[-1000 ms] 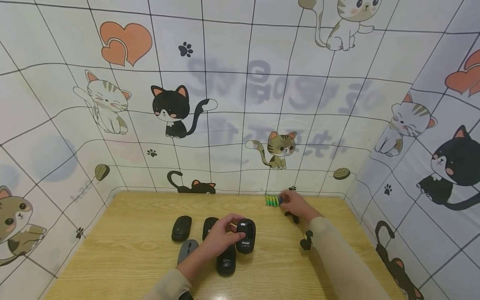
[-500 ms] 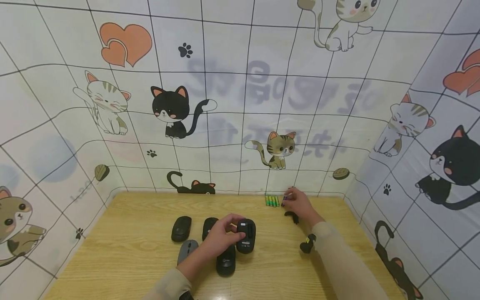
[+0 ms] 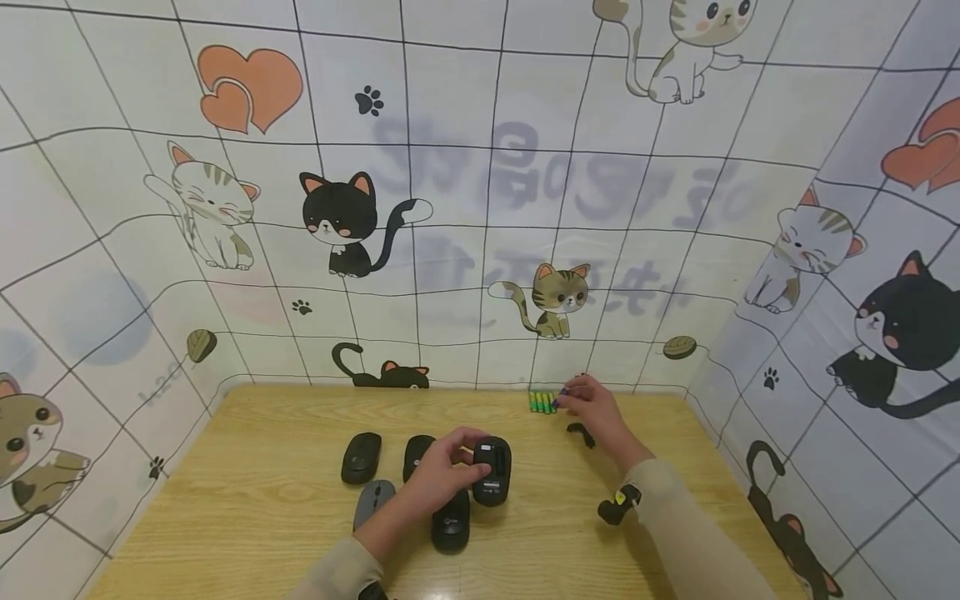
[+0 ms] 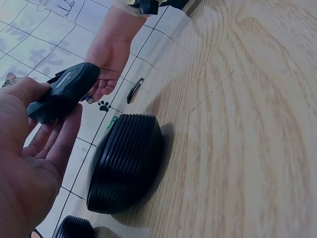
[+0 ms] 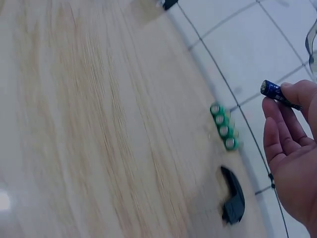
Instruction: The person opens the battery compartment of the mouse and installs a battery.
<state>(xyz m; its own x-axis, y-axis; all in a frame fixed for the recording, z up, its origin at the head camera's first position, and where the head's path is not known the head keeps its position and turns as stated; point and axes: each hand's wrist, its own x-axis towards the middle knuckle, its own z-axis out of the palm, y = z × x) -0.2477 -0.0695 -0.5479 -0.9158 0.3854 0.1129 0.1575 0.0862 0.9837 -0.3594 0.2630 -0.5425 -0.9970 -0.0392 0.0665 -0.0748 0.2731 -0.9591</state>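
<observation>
My left hand (image 3: 442, 477) grips a black computer mouse (image 3: 492, 487) by its sides, underside turned toward the head camera and a slot showing in it. Between thumb and fingertips my right hand (image 3: 602, 419) pinches a dark blue battery (image 5: 272, 90), raised near the back edge of the table. Just left of that hand in the head view, several green batteries (image 3: 542, 402) lie side by side in a row. A curved black plastic cover (image 5: 234, 198) rests on the wood below the right hand.
Left of and under the left forearm are a black mouse (image 3: 362, 457), a grey mouse (image 3: 373, 502), another black mouse (image 3: 451, 525) and a partly hidden one (image 3: 417, 455). A cat-patterned cloth (image 3: 465, 333) rises behind the wooden table (image 3: 262, 483).
My right hand has drawn back from the end of the battery row, then shifted slightly left, with the blue battery in its fingertips. My left hand and its mouse stay in place.
</observation>
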